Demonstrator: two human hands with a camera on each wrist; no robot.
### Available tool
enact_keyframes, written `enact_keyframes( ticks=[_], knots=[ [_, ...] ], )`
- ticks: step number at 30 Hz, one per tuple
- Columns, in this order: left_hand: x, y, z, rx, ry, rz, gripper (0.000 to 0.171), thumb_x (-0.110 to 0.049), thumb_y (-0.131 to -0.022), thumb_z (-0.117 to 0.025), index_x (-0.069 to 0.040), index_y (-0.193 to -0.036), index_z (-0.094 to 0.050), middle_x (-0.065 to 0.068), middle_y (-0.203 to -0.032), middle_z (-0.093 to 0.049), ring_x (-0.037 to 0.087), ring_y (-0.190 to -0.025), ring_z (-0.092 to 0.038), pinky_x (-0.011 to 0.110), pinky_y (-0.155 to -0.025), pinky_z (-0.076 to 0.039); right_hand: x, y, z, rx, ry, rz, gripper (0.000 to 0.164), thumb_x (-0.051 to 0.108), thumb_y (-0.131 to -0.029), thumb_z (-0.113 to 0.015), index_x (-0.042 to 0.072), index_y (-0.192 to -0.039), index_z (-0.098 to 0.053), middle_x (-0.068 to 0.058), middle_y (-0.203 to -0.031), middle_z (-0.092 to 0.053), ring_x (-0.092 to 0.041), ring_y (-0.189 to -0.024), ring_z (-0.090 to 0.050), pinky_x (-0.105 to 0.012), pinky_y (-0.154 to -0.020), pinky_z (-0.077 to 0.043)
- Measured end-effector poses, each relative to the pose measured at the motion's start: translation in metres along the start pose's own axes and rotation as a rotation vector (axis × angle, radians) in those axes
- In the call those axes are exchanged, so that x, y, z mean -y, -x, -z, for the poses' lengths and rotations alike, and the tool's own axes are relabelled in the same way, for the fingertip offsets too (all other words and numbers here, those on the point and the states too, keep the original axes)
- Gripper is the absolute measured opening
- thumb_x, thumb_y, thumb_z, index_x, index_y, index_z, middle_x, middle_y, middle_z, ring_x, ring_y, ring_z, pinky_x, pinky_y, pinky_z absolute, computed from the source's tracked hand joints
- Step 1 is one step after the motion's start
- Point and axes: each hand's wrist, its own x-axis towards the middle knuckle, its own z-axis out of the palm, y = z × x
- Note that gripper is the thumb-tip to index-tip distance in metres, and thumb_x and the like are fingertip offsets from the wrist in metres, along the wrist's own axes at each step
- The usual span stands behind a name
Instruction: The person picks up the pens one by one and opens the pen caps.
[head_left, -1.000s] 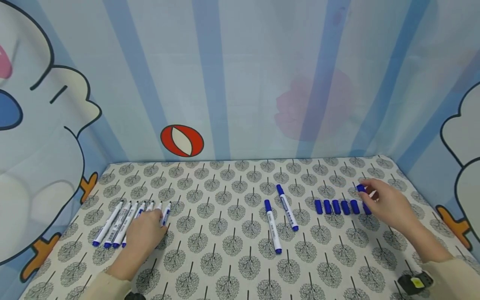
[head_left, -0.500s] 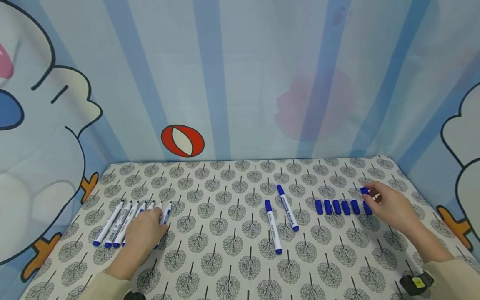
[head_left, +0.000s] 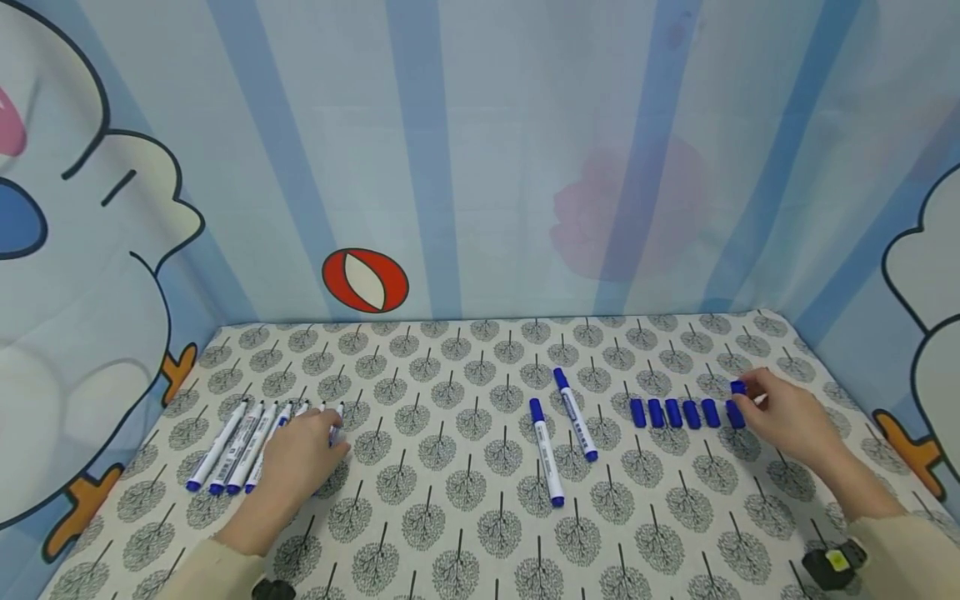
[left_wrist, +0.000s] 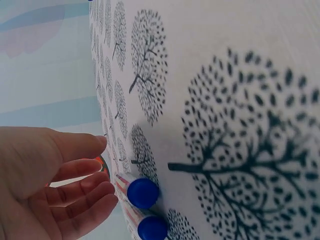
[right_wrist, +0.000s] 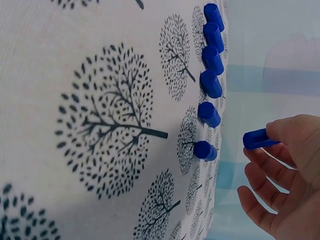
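At the left of the head view, several uncapped white markers lie side by side, their blue ends toward me. My left hand hovers over the right end of that row and hides part of it. In the left wrist view its fingers are loosely bent beside two markers' blue ends, with nothing between thumb and fingers. My right hand pinches a blue marker cap between thumb and fingertips, above the table. Below and left of it, more blue caps lie in a row.
Two capped markers, one nearer and one farther, lie slanted mid-table. A tree-print cloth covers the table. A striped curtain with cartoon figures stands behind and at both sides.
My left hand has come away from the rightmost marker, its fingers loosened, and shifted slightly right. My right hand has moved a little right and toward me, still pinching the cap.
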Motion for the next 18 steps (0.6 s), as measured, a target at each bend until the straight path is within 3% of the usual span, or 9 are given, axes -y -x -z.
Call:
enact_keyframes(
  ticks=[8, 13, 18],
  knots=[
    [-0.011, -0.005, -0.004, -0.074, 0.038, -0.060, 0.024, -0.018, -0.075, -0.073, -0.006, -0.095, -0.066, 0.004, -0.080, -0.063, 0.013, -0.059, -0.053, 0.025, -0.047, -0.042, -0.012, -0.003, 0.002, 0.045, 0.013, -0.041, 0.034, 0.015, -0.088, -0.053, -0.008, -0.112, -0.051, -0.022, -0.088, -0.062, -0.024, -0.065, -0.058, -0.031, -0.048, -0.043],
    [-0.018, -0.008, -0.010, -0.071, 0.091, -0.089, 0.021, -0.018, -0.076, -0.073, -0.008, -0.093, -0.066, 0.003, -0.081, -0.063, 0.011, -0.060, -0.053, 0.024, -0.048, -0.041, -0.022, -0.002, -0.002, 0.072, 0.009, -0.096, 0.032, 0.017, -0.090, -0.051, -0.004, -0.114, -0.049, -0.021, -0.087, -0.061, -0.018, -0.055, -0.051, -0.030, -0.046, -0.039],
    [-0.028, -0.009, -0.015, -0.049, 0.125, -0.109, 0.020, -0.019, -0.075, -0.073, -0.009, -0.092, -0.067, 0.003, -0.082, -0.063, 0.011, -0.060, -0.054, 0.023, -0.048, -0.042, -0.027, 0.000, -0.005, 0.106, 0.017, -0.144, 0.034, 0.019, -0.090, -0.051, -0.006, -0.113, -0.048, -0.022, -0.085, -0.059, -0.019, -0.056, -0.051, -0.030, -0.045, -0.037]
  ],
)
